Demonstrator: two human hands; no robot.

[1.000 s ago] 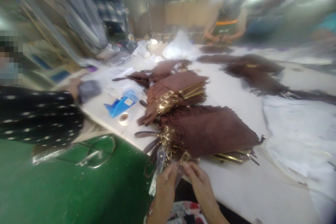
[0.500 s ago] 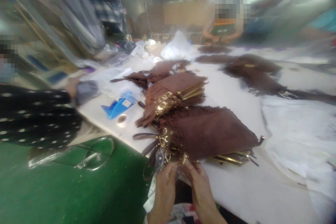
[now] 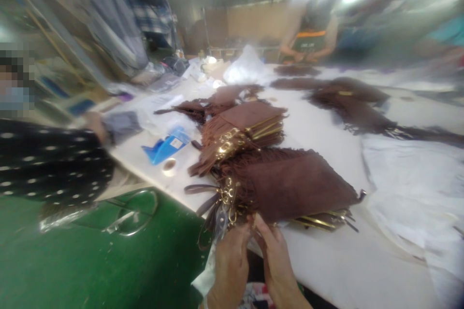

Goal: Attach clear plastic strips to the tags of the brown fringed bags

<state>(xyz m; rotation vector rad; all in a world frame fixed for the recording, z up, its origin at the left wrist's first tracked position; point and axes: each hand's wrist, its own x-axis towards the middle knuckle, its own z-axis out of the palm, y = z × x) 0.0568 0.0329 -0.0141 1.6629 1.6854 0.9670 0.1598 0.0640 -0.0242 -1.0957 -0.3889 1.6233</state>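
Note:
My left hand (image 3: pixel 232 258) and my right hand (image 3: pixel 274 251) meet at the near edge of the table. Their fingertips pinch a small gold metal clasp (image 3: pixel 254 221), mostly covered by the fingers. Just beyond them lies a stack of dark brown fringed suede bags (image 3: pixel 300 183), with gold zips showing along its near side. Gold clips and rings (image 3: pixel 228 190) hang in a bunch at the stack's left end, beside looped brown wrist straps (image 3: pixel 203 188). A lighter brown stack of fringed bags (image 3: pixel 246 118) sits behind, its gold hardware facing left.
A blue packet (image 3: pixel 166 145) and a tape roll (image 3: pixel 169 166) lie left of the stacks. White cloth (image 3: pixel 413 188) spreads on the right. More brown bags (image 3: pixel 348 96) lie farther back. A person in a dotted sleeve (image 3: pixel 50 159) handles a grey bundle at left; others are across the table.
My left hand has moved up and inward, closer to the right fingertips, and its back now faces me more. The gold clasp is more covered. The bag stacks stay put.

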